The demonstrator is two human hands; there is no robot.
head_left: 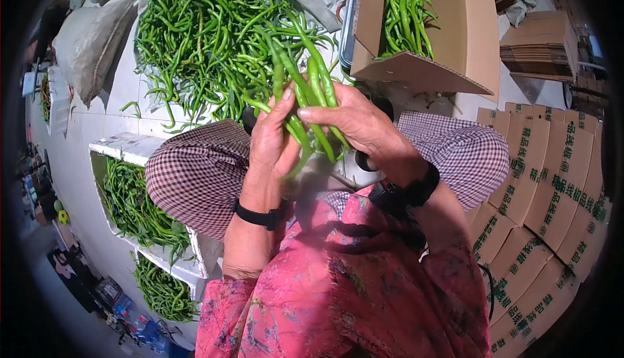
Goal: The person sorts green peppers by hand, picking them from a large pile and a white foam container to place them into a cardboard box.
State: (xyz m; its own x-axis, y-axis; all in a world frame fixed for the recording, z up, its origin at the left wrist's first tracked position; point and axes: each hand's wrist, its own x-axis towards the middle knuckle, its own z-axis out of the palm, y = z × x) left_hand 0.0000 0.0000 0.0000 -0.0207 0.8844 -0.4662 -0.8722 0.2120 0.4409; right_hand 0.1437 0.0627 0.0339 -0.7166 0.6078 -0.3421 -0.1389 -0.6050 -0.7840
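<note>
Several long green chili peppers are held between my two hands, above my lap. My left hand has its fingers wrapped round some of them, with one pepper hanging down past the palm. The thumb of my right hand presses across the bunch from the other side. Just beyond my hands lies a large heap of green chili peppers, some with leaves among them. An open cardboard box to the upper right has more peppers inside, lying lengthwise.
White foam boxes filled with peppers stand at my left. A stuffed sack leans at the upper left. Flattened, printed cartons cover the floor at my right. Behind them is a stack of folded cardboard.
</note>
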